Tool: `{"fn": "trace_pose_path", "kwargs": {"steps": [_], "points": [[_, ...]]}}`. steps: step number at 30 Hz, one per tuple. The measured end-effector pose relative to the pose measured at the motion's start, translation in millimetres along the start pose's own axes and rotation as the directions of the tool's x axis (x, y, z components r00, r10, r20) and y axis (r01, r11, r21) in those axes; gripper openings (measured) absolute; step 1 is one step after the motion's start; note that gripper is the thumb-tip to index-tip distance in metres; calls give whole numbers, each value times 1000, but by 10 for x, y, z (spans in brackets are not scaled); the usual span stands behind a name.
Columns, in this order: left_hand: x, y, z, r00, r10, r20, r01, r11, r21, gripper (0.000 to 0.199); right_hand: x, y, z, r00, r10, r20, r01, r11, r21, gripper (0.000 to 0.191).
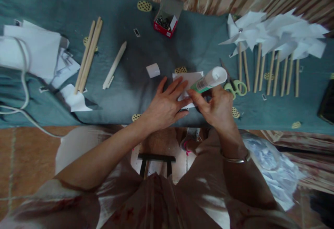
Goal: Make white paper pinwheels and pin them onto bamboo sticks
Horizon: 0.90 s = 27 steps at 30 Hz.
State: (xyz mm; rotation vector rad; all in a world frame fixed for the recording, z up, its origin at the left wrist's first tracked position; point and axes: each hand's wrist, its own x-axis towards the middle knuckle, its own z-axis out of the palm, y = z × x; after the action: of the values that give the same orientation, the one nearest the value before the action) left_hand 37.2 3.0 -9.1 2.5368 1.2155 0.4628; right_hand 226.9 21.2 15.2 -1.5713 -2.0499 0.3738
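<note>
A small piece of white paper lies on the cloth-covered table in front of me. My left hand rests on it, fingers spread and holding it down. In my right hand is a white and green glue stick, tilted, its lower end down at the paper; the exact contact is hidden by my fingers. The glue stick's white cap lies to the left of the paper. Close beyond my right hand are scissors with light green handles.
Paper pinwheels on wooden sticks lie at the right. An open red box of small metal pieces stands at the back. Leftward are a white pen, wooden sticks, stacked paper and a white cable. A plastic bag sits below right.
</note>
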Motion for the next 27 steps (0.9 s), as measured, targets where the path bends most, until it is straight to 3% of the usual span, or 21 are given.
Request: {"fn": "trace_pose_path", "kwargs": {"steps": [27], "points": [[-6, 1, 18, 1000, 8, -11, -8, 1000, 8, 41, 46, 45, 0, 996, 76, -35, -78, 995, -62, 41]]}}
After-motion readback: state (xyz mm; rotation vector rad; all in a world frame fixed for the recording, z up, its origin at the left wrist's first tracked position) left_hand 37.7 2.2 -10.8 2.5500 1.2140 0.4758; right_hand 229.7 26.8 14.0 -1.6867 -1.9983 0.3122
